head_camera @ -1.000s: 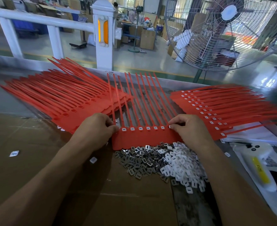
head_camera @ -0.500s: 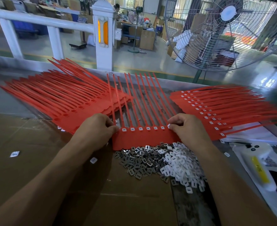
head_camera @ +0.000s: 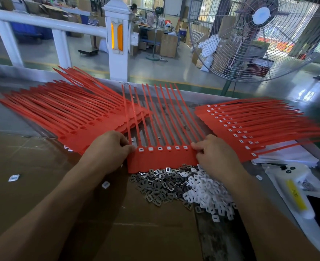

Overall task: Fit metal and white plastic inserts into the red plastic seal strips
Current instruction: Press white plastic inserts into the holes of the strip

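Cardboard bench [head_camera: 42,185]: both hands pinch seal strip [head_camera: 163,159] ends, tails pointing away.

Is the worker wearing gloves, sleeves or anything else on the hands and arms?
No. The left hand and right hand are both bare, with no gloves. Both forearms are uncovered as far as the picture shows; no sleeves, watch, rings or bands are visible.

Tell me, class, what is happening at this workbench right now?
A person grips a red seal strip sheet at its two ends, left hand and right hand. Six white inserts show along its heads. Loose metal inserts and white plastic inserts are piled just below it.
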Motion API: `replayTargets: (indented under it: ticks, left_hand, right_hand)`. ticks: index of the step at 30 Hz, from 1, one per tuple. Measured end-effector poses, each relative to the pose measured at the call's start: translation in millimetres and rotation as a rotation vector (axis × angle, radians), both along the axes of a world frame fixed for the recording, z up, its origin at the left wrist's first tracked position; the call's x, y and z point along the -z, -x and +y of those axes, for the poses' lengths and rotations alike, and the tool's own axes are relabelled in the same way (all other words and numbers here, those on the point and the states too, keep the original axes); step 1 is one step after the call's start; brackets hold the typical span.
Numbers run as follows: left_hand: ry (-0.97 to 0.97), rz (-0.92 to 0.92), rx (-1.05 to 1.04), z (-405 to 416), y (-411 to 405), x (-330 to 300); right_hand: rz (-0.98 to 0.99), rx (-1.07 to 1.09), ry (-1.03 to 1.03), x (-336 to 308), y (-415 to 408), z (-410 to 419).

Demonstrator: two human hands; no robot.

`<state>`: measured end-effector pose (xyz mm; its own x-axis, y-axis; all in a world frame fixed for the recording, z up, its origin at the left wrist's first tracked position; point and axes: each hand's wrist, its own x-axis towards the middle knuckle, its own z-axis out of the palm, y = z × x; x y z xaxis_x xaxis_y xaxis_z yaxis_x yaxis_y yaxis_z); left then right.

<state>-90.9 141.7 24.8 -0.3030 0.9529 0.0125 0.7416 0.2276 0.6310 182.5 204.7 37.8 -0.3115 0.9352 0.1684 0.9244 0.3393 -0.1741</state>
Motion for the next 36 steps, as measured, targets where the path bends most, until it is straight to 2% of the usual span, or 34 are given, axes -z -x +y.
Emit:
replayTargets:
  ticks: [3,6,8,12,19,26,30,36]
  left_hand:
    - [-0.002,-0.014,0.002,0.1,-0.1,-0.2]
    - [-0.001,-0.041,0.007,-0.4,-0.4,-0.4]
    - [-0.003,-0.032,0.005,-0.5,-0.4,-0.3]
    - [-0.012,-0.022,-0.006,0.0,-0.3,-0.2]
    - [0.002,-0.015,0.002,0.9,-0.1,0.1]
    - [-0.010,-0.017,0.007,-0.9,0.1,-0.5]
    - [-0.009,-0.007,0.011,-0.6,0.2,-0.4]
    - [-0.010,-0.006,0.003,-1.2,-0.1,-0.7]
  right_hand:
    - [-0.288,-0.016,-0.051,-4.8,10.6,-5.2]
    - [-0.353,-0.033,-0.079,-6.6,17.0,-5.1]
    - [-0.233,-0.048,-0.037,-6.2,8.7,-3.9]
    - [0.196,-0.043,0.132,-13.6,-16.8,-4.2]
    - [0.268,-0.050,0.291,-21.2,-32.2,-3.7]
    - [0.234,-0.091,0.391,-23.2,-24.5,-8.6]
    - [0.361,-0.075,0.410,-19.0,-28.1,-8.5]
    - [0.693,-0.113,0.420,-11.9,-30.8,-2.2]
